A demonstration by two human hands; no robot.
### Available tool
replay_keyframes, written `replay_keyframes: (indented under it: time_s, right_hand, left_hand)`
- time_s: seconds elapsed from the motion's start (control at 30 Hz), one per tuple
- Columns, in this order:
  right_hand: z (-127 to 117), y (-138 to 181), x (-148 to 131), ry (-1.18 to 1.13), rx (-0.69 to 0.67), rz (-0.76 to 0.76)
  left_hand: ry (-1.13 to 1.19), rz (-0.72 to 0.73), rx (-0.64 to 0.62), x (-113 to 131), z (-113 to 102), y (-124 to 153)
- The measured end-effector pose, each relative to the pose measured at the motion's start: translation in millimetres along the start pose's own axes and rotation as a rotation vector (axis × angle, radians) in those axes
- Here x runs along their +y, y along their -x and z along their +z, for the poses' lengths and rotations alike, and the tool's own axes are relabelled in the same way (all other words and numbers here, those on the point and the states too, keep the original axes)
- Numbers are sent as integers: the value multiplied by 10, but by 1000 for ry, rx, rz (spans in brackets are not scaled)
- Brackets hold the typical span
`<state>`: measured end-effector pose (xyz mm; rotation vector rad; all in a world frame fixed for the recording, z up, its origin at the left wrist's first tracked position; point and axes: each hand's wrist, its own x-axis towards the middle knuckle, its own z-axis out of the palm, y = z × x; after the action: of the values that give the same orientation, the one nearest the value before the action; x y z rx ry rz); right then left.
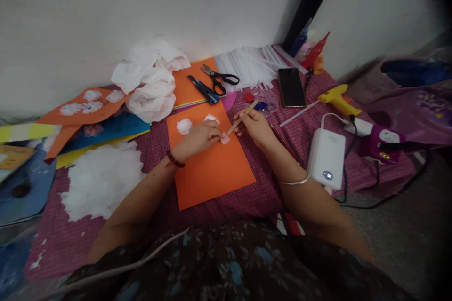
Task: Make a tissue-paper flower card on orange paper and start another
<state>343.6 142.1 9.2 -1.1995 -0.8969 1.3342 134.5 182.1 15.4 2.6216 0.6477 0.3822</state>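
An orange paper sheet [212, 169] lies on the checked cloth in front of me. My left hand [199, 135] rests on it with fingers pinched on a small pale pink-white piece [225, 139]. My right hand [254, 127] grips a thin wooden stick [242, 119] whose lower tip touches that piece. Two white fluffy tufts [184, 126] sit on the sheet's far end, one partly behind my left hand.
A pile of white fluff [100, 178] lies at left, with crumpled white paper [151, 87] and coloured sheets beyond it. Scissors [221, 77], a cutter [203, 89], a phone [291, 87], a yellow glue gun [337, 99] and a white power bank [326, 157] lie at right.
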Motion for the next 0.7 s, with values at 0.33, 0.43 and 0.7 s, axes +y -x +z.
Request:
replay_keyframes:
  time_s: [0.33, 0.43, 0.7]
  right_hand:
    - [22, -5, -19, 18, 129, -5]
    - [26, 1, -13, 50, 142, -10]
    - [73, 4, 67, 60, 116, -22]
  left_hand:
    - [-69, 2, 41, -48, 39, 1]
    - [-97, -20, 28, -47, 26, -2]
    - [-84, -65, 69, -30, 55, 19]
